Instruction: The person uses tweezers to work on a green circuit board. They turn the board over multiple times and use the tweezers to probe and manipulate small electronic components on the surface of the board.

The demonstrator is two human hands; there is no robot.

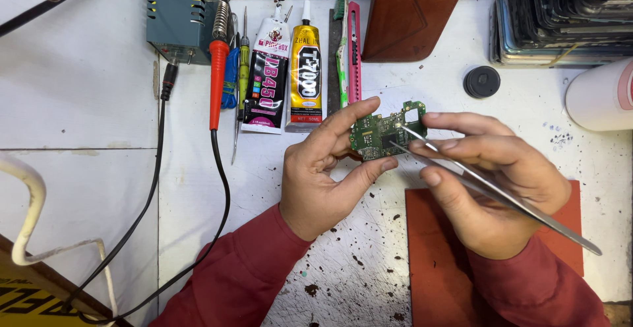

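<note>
My left hand (323,169) pinches a small green circuit board (382,132) between thumb and fingers, holding it above the white worktop (198,182). Its component side faces up. My right hand (488,182) grips a pair of long metal tweezers (488,185). The tweezer tips rest on the middle of the board, and the handle runs out to the lower right. Both sleeves are red.
A red mat (435,267) lies under my right hand. Behind the board lie two glue tubes (290,70), a red-handled soldering iron (216,76), a pink cutter (354,53), a grey power box (178,14), a black round cap (481,81) and stacked phones (567,17).
</note>
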